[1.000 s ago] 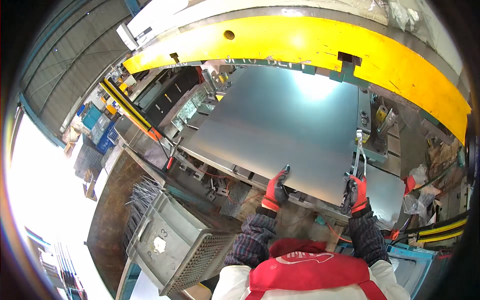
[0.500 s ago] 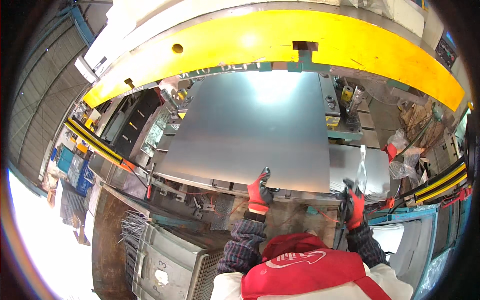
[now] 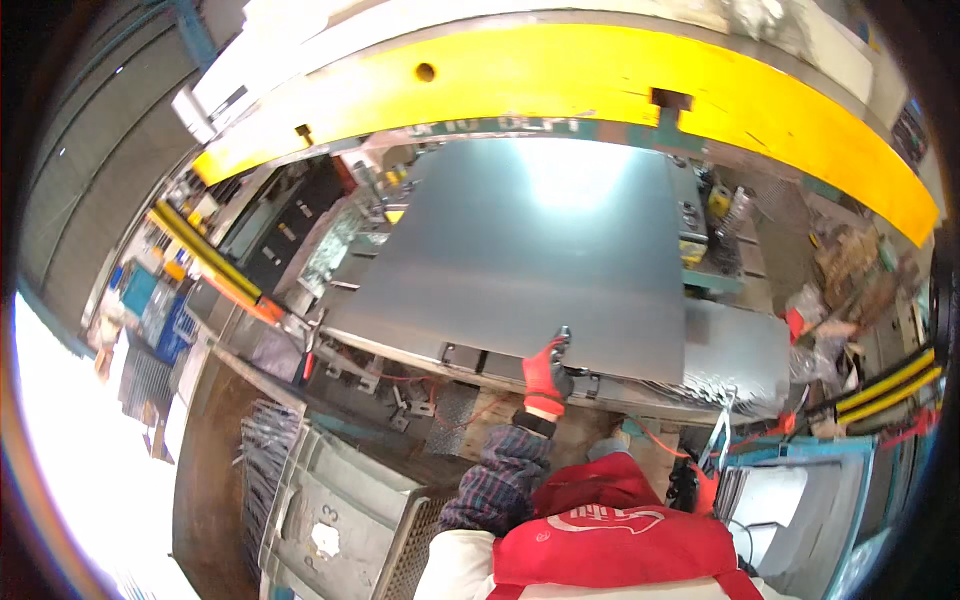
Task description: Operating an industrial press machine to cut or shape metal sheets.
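A large flat grey metal sheet lies on the press bed. At its near edge is my left hand, in a red glove with black fingers. The thumb rests on top of the sheet and the fingers curl at the edge, closed on it. My right hand, gloved alike, is low beside my red apron, with its fingers partly hidden. A thin shiny strip rises from this hand and appears held in it. A stack of sheets lies right of the large sheet.
A yellow press beam spans the far side. Black-and-yellow bars stand at left, with more at right. A grey plastic crate is at lower left, beside a bundle of metal strips. A blue-framed cart stands at lower right.
My right hand has dropped from the sheet's near right corner to beside my apron, and the shiny strip came down with it. My left hand stays at the sheet's edge. The view has turned slightly.
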The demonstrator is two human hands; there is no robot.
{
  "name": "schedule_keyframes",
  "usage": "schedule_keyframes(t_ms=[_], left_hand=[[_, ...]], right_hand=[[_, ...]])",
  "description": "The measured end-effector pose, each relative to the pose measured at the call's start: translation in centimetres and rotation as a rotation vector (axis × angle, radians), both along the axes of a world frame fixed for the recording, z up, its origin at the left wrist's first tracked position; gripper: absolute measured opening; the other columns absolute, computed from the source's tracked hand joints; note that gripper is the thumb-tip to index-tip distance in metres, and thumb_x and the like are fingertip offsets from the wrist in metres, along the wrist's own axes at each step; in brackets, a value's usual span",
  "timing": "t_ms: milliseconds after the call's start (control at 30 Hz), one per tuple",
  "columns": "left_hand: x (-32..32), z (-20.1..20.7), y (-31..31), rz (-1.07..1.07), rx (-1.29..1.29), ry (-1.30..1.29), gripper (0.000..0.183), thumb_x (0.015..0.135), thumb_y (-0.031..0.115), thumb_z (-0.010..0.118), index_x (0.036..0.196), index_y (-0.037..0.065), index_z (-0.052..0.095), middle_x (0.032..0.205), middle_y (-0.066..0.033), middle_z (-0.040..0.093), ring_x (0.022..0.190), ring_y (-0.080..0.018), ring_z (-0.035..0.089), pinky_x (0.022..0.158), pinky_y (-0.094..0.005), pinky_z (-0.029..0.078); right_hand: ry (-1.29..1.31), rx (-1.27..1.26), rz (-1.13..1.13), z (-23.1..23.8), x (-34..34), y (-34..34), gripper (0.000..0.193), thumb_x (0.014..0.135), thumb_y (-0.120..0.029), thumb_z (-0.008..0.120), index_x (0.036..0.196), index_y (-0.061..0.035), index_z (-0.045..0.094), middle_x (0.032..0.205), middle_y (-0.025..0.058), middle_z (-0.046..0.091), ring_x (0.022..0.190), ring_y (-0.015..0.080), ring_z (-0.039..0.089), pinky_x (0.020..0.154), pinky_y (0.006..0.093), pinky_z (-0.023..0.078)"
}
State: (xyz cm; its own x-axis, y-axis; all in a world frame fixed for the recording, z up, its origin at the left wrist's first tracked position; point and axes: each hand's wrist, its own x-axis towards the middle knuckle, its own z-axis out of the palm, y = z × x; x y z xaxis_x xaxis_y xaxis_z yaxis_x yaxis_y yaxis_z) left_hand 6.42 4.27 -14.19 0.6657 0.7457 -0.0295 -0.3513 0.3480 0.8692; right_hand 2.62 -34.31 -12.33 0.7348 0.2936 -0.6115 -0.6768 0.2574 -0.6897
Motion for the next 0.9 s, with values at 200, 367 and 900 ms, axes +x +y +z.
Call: schedule_keyframes(t_ms=[200, 367, 900], left_hand=[[-0.2, 2.7, -1.6, -0.038, 0.217, 0.095, 0.019, 0.075, 0.009, 0.050, 0.092, 0.006, 0.059, 0.087, -0.0047, 0.057, 0.067, -0.0111, 0.055, 0.049, -0.0305, 0.049], [-0.9, 4.8, -1.9, 0.066, 0.406, 0.116, 0.019, 0.073, 0.011, 0.052, 0.090, 0.005, 0.058, 0.081, -0.0059, 0.057, 0.066, -0.0168, 0.056, 0.051, -0.0330, 0.049], [-1.7, 8.8, -3.0, -0.156, -0.405, -0.035, 0.022, 0.076, 0.016, 0.052, 0.094, 0.004, 0.055, 0.081, -0.0057, 0.057, 0.068, -0.0186, 0.057, 0.054, -0.0331, 0.048]], right_hand=[[0.191, 0.132, 0.018, 0.0, 2.2, 0.5, 0.022, 0.080, -0.025, 0.044, 0.091, -0.0072, 0.049, 0.060, 0.0156, 0.053, 0.039, 0.0284, 0.048, 0.033, 0.0385, 0.039], [0.370, 0.535, 0.018, -2.6, 3.0, -0.1, 0.012, 0.079, -0.019, 0.047, 0.086, -0.0099, 0.050, 0.058, 0.0135, 0.052, 0.039, 0.0237, 0.046, 0.033, 0.0348, 0.037], [0.037, 0.237, -0.002, 3.0, 1.0, 2.4, 0.024, 0.078, -0.018, 0.050, 0.099, -0.0095, 0.048, 0.060, 0.0122, 0.054, 0.040, 0.0208, 0.049, 0.034, 0.0338, 0.040]])
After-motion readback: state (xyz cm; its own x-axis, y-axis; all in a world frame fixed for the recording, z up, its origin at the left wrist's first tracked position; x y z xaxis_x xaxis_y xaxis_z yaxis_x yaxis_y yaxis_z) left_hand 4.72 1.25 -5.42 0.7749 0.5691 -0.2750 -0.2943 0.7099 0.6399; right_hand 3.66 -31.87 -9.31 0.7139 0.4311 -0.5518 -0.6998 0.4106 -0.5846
